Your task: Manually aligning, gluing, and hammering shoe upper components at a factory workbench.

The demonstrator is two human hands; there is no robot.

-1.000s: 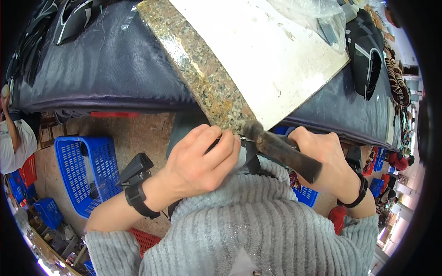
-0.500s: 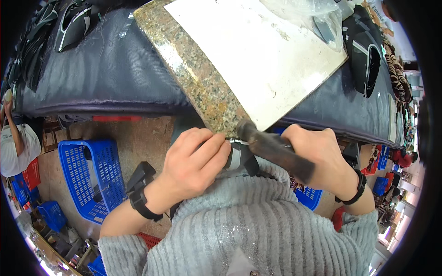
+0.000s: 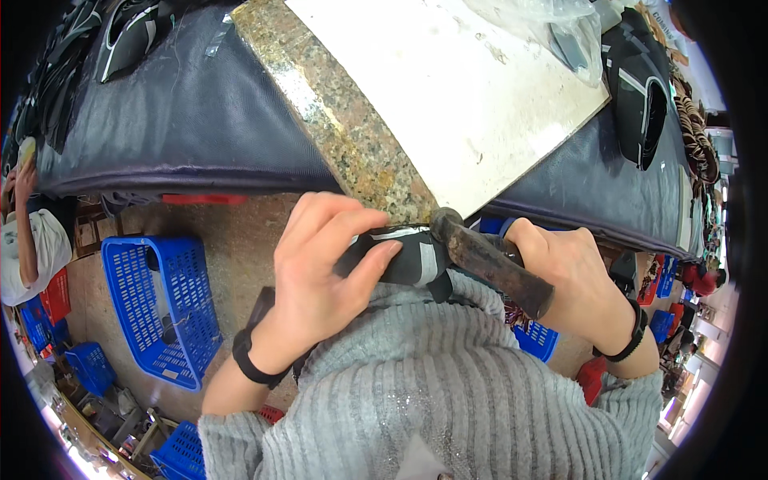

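Note:
My right hand (image 3: 564, 268) is closed round the handle of a hammer; its dark, worn head (image 3: 500, 272) slants in front of the fingers. The narrow end of that head is at the near corner of a granite slab (image 3: 352, 132). Below the slab's edge is a black shoe upper (image 3: 404, 264) with a light grey stripe and a white line along its top. My left hand (image 3: 324, 268) has its left end between thumb and fingers, with a gap between thumb tip and index tip. Part of the upper is hidden behind the hand and hammer.
A white board (image 3: 456, 96) lies on the slab, with a clear plastic bag (image 3: 572, 40) at its far right. More black uppers (image 3: 640, 112) rest on the dark padded table (image 3: 216, 104). A blue basket (image 3: 164, 312) stands on the floor at left; another person (image 3: 36, 240) is at far left.
My left hand has opened its curled fingers somewhat and shifted slightly left, baring more of the upper. The hammer head has moved slightly right, staying near the slab's corner.

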